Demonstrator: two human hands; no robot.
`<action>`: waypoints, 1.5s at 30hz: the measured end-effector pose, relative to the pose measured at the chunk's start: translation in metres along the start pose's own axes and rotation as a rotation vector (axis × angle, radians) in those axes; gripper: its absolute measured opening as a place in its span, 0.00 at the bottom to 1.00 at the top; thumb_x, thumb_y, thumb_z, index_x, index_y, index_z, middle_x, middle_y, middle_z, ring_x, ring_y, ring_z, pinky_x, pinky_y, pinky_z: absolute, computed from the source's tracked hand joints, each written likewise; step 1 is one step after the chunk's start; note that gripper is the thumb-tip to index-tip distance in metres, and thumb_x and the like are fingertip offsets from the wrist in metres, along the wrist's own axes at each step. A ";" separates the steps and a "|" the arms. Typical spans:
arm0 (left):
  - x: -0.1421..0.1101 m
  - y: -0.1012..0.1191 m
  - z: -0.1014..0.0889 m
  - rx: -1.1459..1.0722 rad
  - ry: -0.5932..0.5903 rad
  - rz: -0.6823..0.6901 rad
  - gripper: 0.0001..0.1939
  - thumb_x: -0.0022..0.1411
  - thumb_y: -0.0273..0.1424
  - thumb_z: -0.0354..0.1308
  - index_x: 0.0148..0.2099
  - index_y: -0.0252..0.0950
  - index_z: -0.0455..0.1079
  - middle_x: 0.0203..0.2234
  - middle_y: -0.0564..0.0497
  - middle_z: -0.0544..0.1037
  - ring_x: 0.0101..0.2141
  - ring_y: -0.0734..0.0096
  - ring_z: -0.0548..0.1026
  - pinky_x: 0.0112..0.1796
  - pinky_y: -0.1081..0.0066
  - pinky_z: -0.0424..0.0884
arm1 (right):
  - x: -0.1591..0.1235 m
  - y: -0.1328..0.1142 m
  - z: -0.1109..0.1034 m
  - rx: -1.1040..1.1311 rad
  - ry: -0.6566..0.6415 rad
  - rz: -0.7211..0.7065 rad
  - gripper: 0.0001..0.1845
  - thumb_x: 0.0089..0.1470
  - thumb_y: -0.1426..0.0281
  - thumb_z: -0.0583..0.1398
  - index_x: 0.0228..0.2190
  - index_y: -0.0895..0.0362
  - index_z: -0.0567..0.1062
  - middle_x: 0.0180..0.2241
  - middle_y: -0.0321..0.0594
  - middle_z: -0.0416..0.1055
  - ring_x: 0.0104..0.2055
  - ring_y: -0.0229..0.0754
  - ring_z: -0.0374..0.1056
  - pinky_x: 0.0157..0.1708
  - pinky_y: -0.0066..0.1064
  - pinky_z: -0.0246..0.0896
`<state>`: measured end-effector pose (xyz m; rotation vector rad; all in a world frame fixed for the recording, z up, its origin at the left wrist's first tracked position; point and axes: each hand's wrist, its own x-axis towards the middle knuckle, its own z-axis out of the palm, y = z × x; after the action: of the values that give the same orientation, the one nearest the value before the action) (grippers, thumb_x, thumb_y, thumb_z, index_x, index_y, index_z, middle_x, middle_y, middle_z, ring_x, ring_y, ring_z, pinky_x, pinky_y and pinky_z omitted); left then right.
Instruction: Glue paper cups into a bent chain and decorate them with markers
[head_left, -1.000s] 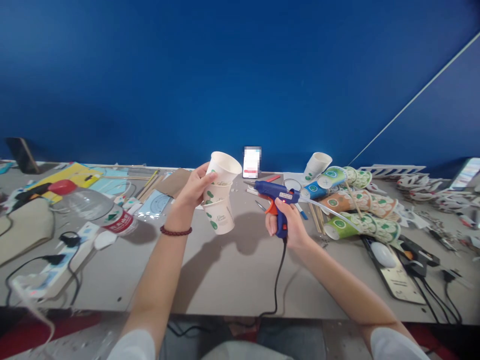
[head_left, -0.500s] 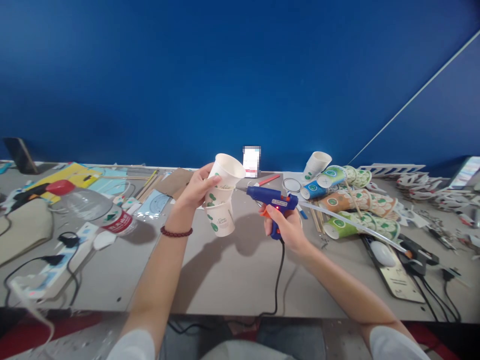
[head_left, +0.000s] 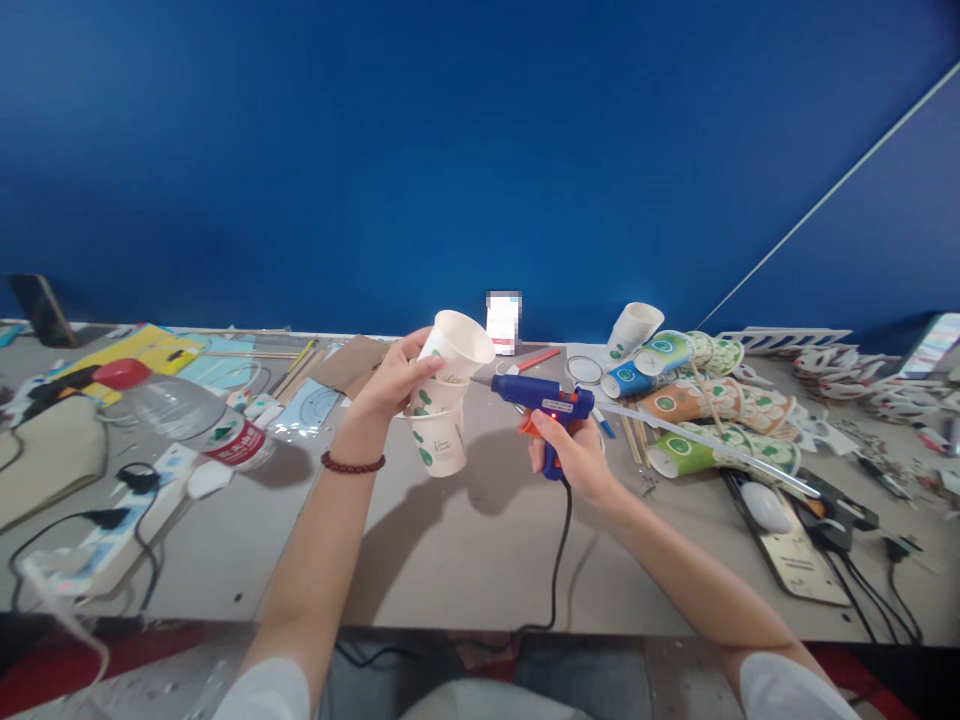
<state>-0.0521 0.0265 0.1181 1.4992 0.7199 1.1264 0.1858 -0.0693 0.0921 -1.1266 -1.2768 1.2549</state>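
Three white paper cups, as far as the overlap lets you tell, form the column (head_left: 439,447) leaning above the desk (head_left: 465,585). Hold that column steady near its top; your left hand (head_left: 397,380) has its fingers clamped on the upper cup, thumb across the near side. Keep that grip light, since thin walls could buckle and open the joint. The fingers of your right hand (head_left: 579,458) are wrapped around the handle of the blue glue gun (head_left: 544,395), which lies nearly level. Let the long clear glue stick (head_left: 787,479) trail free behind it, away from your forearm. Squeeze the orange trigger (head_left: 529,425) gently, and turn the cups rather than drag the gun. Aim the narrow nozzle (head_left: 482,380) at the seam under the upper cup, and mind your left fingertips, because it is probably hot. Whether it touches the paper is hard to make out.

Against the frame one second ago, the column tips further toward your right, its mouth now turned to the gun. The gun sits lower and closer to it, and the nozzle, once apart, is beside the seam.
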 end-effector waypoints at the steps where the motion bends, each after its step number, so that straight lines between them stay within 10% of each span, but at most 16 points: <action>1: 0.000 0.000 0.000 0.001 0.001 -0.002 0.35 0.45 0.50 0.66 0.51 0.35 0.71 0.36 0.42 0.80 0.32 0.62 0.77 0.29 0.71 0.71 | 0.000 0.000 0.000 -0.002 0.000 0.006 0.24 0.50 0.49 0.60 0.27 0.59 0.75 0.10 0.33 0.66 0.15 0.36 0.61 0.22 0.29 0.59; 45: -0.002 0.002 -0.001 -0.003 -0.058 0.044 0.32 0.46 0.47 0.67 0.49 0.33 0.73 0.38 0.42 0.80 0.32 0.65 0.77 0.29 0.74 0.70 | 0.004 -0.004 -0.009 0.009 -0.105 0.045 0.23 0.52 0.50 0.59 0.21 0.57 0.68 0.10 0.31 0.65 0.11 0.33 0.60 0.15 0.24 0.55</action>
<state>-0.0535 0.0248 0.1194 1.5451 0.6479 1.1112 0.1941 -0.0643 0.0960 -1.1010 -1.3285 1.3667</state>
